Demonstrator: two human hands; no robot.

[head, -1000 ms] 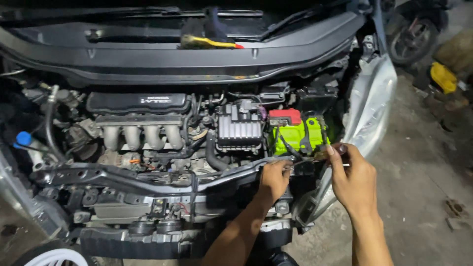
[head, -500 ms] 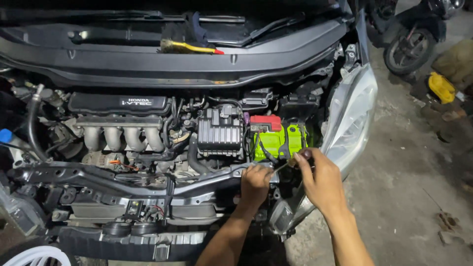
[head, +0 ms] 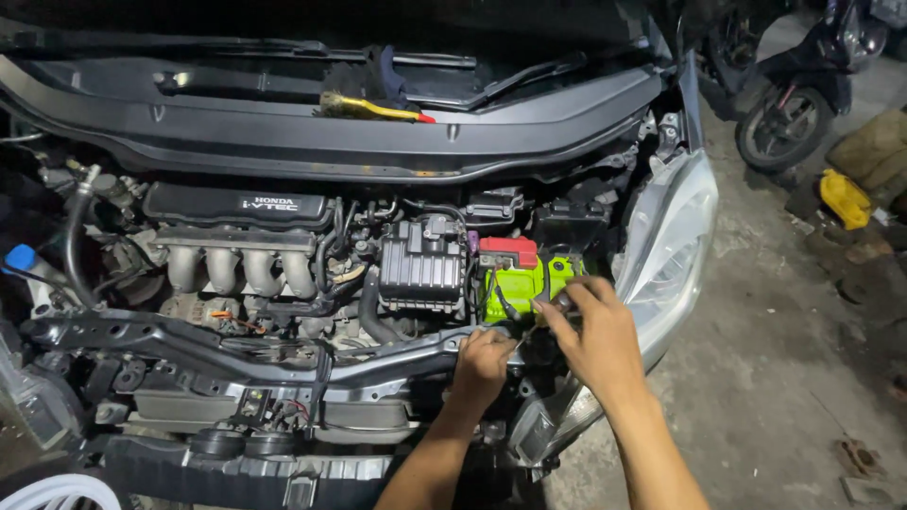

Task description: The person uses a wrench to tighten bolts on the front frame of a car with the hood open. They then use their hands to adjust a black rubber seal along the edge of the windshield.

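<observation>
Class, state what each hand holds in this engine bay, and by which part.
Left hand grips the front crossmember from above. Right hand pinches something small beside the green battery; what, cannot be told.

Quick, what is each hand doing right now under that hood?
Left hand: fingers curled shut, gripping the front crossbar.
Right hand: fingers pinched on a small part by the green battery; what part cannot be told.

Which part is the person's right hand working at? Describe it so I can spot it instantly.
Look into the open engine bay, at its end beside the headlight. The right hand is at the battery: the only bright green block, red cap on top, beside the black ribbed box.
</observation>
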